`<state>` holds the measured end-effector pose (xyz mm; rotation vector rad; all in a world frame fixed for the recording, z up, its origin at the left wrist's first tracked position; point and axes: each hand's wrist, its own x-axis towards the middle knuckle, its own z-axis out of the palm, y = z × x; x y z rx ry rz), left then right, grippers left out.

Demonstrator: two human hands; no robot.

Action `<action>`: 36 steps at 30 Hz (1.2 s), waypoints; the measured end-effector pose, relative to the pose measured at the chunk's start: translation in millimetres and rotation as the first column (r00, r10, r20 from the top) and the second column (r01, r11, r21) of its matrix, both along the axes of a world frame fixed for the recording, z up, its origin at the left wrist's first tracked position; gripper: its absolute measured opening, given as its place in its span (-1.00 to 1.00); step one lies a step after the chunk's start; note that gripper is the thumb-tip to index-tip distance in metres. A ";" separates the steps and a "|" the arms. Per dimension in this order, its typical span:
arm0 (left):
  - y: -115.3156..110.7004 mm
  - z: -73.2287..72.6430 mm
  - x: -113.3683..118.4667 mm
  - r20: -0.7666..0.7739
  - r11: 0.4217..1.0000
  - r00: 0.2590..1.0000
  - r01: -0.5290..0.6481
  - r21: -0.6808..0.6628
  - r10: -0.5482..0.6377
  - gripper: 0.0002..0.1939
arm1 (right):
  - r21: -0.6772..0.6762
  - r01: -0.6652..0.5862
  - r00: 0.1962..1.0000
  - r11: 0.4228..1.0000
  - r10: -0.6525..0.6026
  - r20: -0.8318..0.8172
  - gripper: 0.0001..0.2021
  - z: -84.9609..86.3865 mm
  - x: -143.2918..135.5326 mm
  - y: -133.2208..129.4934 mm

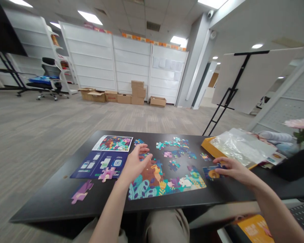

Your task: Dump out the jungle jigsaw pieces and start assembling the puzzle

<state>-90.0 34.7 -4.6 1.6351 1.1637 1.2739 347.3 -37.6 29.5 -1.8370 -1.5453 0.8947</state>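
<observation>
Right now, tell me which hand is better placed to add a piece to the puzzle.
Probably the right hand: it already grips a piece just beside the puzzle. The left hand hovers over the puzzle's upper edge, fingers spread, holding nothing visible.

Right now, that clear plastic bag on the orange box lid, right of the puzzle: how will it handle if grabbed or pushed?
The plastic bag looks crumpled and thin, so probably floppy and very light. Its glossy film may be slippery, and a push would likely slide it off the orange lid rather than move the lid. It lies flat, so no rolling or tipping.
</observation>
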 end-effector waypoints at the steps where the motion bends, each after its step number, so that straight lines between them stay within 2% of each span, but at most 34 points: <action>1: 1.0 -0.8 -1.1 -0.007 1.000 1.000 -0.014 0.008 0.014 -0.56 | -0.043 0.012 1.000 0.999 -0.011 0.002 -0.41 -6.0 10.4 -4.9; 5: 3.2 -3.0 -1.5 -0.040 0.998 0.998 -0.054 0.039 0.055 -0.58 | -0.097 0.020 1.000 0.995 -0.018 0.024 -0.37 -27.3 23.6 -7.0; 9: 5.0 -6.4 -2.0 -0.101 0.993 0.991 -0.078 0.087 0.087 -0.61 | -0.034 -0.016 0.991 0.999 0.020 0.133 -0.38 -37.6 24.2 2.5; 14: 7.3 -9.6 -6.9 -0.183 0.976 0.973 -0.105 0.189 0.140 -0.64 | 0.119 -0.015 0.951 0.993 -0.022 0.307 -0.45 -34.2 25.0 0.2; 17: 7.1 -8.0 -9.6 -0.222 0.966 0.961 -0.110 0.234 0.163 -0.67 | 0.243 -0.032 0.905 0.970 -0.075 0.419 -0.52 -28.9 13.1 -11.9; 19: 6.1 -6.2 -10.2 -0.250 0.962 0.953 -0.105 0.251 0.170 -0.72 | 0.270 -0.070 0.881 0.960 -0.068 0.469 -0.54 -30.9 -0.7 -22.6; 22: 3.7 -4.1 -9.9 -0.298 0.960 0.938 -0.099 0.261 0.177 -0.77 | 0.293 -0.135 0.839 0.947 -0.048 0.543 -0.55 -47.2 -22.0 -38.5; 26: 0.3 -3.3 -9.9 -0.399 0.968 0.903 -0.065 0.244 0.161 -0.81 | 0.401 -0.089 0.737 0.912 -0.211 0.642 -0.54 -77.2 -37.2 -49.9; 28: -0.9 -3.2 -10.8 -0.449 0.971 0.878 -0.061 0.231 0.162 -0.82 | 0.425 -0.068 0.683 0.903 -0.268 0.680 -0.56 -84.9 -39.1 -50.0; 32: -3.2 -1.5 -14.3 -0.514 0.968 0.832 -0.099 0.233 0.209 -0.83 | 0.415 -0.060 0.609 0.908 -0.296 0.736 -0.57 -82.9 -40.7 -45.5; 36: -7.1 4.3 -16.9 -0.559 0.967 0.796 -0.130 0.218 0.233 -0.82 | 0.404 -0.063 0.570 0.913 -0.299 0.765 -0.58 -76.7 -44.1 -43.5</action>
